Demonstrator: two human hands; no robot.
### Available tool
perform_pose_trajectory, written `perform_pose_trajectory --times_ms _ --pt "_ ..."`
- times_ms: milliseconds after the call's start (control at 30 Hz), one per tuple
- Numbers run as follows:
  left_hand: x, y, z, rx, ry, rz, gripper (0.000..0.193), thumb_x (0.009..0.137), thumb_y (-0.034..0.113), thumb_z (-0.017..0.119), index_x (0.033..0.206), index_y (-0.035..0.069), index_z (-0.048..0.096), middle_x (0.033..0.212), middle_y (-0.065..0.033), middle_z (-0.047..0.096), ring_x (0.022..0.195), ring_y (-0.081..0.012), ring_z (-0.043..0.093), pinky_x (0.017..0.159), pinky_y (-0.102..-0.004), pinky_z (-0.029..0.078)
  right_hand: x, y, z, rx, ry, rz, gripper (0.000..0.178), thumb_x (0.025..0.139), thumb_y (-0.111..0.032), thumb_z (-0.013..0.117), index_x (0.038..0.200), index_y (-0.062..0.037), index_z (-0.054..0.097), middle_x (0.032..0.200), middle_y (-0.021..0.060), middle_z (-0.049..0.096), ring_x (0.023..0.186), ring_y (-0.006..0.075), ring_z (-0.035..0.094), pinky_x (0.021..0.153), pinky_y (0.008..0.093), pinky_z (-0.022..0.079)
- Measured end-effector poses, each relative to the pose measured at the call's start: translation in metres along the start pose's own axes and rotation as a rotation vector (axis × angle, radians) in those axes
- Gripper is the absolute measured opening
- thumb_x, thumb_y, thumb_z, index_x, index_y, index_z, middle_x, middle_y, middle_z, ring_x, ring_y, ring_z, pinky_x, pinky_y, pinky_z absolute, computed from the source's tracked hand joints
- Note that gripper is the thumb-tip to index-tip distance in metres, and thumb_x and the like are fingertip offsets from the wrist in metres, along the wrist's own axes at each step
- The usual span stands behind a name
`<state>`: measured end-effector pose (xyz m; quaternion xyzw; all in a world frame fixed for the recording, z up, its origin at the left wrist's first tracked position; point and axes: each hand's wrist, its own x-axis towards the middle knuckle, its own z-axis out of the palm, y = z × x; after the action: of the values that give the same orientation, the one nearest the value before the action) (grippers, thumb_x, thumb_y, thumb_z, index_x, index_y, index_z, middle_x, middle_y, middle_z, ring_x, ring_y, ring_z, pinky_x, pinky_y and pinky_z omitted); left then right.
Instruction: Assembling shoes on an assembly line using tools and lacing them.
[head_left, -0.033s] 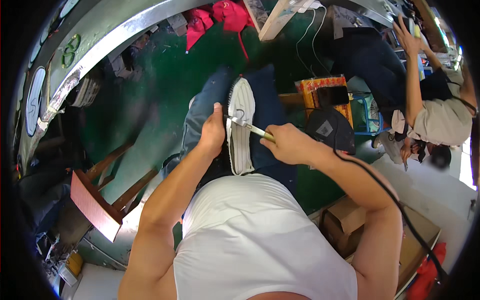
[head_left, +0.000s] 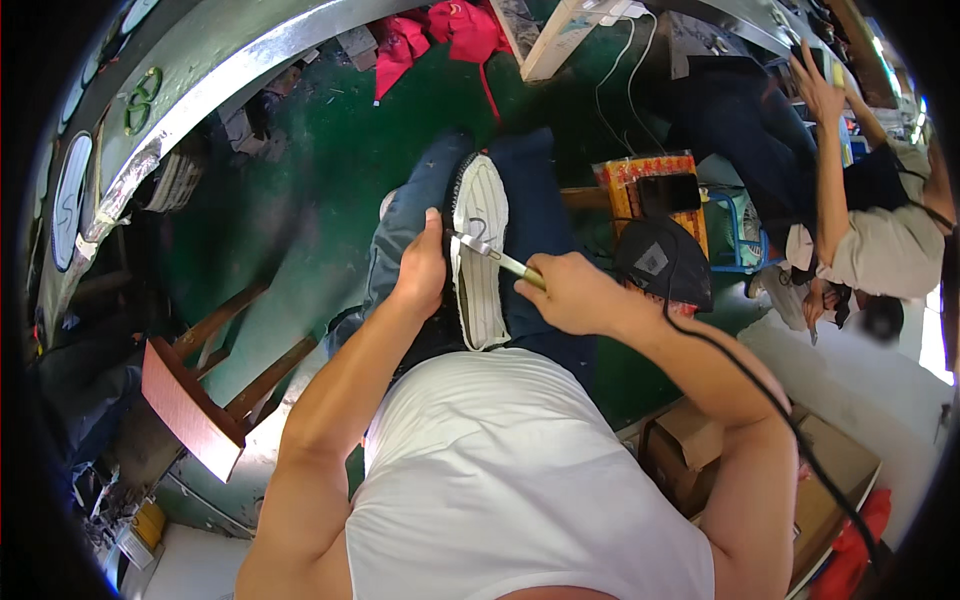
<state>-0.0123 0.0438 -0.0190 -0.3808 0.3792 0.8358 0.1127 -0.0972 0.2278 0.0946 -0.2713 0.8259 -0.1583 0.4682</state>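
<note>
A pale shoe (head_left: 482, 290) with lengthwise stripes and a dark, toothed-looking edge at its far end lies lengthwise between my thighs. My left hand (head_left: 424, 265) is closed on its left side, thumb pointing up along the edge; the fingers are mostly hidden. In my closed right hand (head_left: 572, 290) is a hand tool (head_left: 508, 262) with a yellowish-green handle and a silver metal head. That head reaches across the striped surface to the shoe's left edge, near my left thumb. The tool's exact kind is not clear. A dark hook-shaped mark shows on the stripes just beyond it.
A brown wooden stool (head_left: 190, 405) stands at the left. To the right are a black cap (head_left: 662, 262), a dark phone (head_left: 668, 194) and a cardboard box (head_left: 835, 480). A black cord (head_left: 745, 350) passes over my right forearm. Another person's arm (head_left: 832, 190) shows at far right.
My right hand and the tool have shifted very slightly left and toward me. The shoe has tilted a little; my left hand stays on it.
</note>
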Motion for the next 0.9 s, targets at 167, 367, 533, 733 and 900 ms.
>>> perform_pose_trajectory --times_ms 167,367,533,733,900 --pt "0.007 0.002 -0.009 0.085 -0.396 0.286 0.063 0.102 0.043 0.050 0.147 0.001 0.037 0.139 -0.0073 0.052 0.130 -0.0189 0.045 0.112 -0.0345 0.031 0.018 0.028 0.041 0.220 0.222 -0.098 0.031 0.096 -0.028 0.060 0.088 0.0014 0.059 0.068 0.0171 0.060 0.063 0.0325 0.060 0.062 0.0401 0.048" --pt "0.020 0.003 -0.001 0.212 -0.273 0.259 0.060 0.099 0.041 0.055 0.144 0.003 0.043 0.138 -0.0082 0.053 0.129 -0.0191 0.046 0.110 -0.0361 0.034 0.034 0.044 0.082 0.723 0.148 0.000 0.029 0.100 -0.030 0.057 0.093 -0.0011 0.059 0.074 0.0036 0.060 0.065 0.0134 0.057 0.060 0.0299 0.048" --pt "0.012 0.006 0.006 0.128 -0.255 0.201 0.057 0.096 0.031 0.065 0.141 0.003 0.047 0.129 -0.0057 0.059 0.120 -0.0158 0.052 0.106 -0.0319 0.037 0.029 0.077 0.058 1.587 -0.498 0.037 0.024 0.100 -0.020 0.057 0.106 0.0021 0.062 0.082 0.0051 0.061 0.066 0.0144 0.057 0.058 0.0275 0.048" --pt "0.007 0.009 0.013 0.171 -0.233 0.241 0.047 0.095 0.023 0.065 0.134 0.002 0.052 0.120 -0.0055 0.063 0.109 -0.0138 0.056 0.099 -0.0303 0.043 0.029 0.103 0.023 1.441 -0.720 -0.023 0.036 0.097 -0.017 0.059 0.121 0.0109 0.056 0.107 0.0207 0.068 0.097 0.0305 0.070 0.083 0.0423 0.058" --pt "0.006 0.016 0.016 0.073 -0.203 0.208 0.040 0.095 0.021 0.063 0.129 0.001 0.056 0.113 -0.0046 0.064 0.103 -0.0123 0.058 0.095 -0.0289 0.045 0.005 0.090 -0.006 0.881 -0.363 0.001 0.025 0.099 -0.014 0.053 0.112 0.0068 0.060 0.098 0.0141 0.070 0.085 0.0188 0.070 0.076 0.0299 0.055"
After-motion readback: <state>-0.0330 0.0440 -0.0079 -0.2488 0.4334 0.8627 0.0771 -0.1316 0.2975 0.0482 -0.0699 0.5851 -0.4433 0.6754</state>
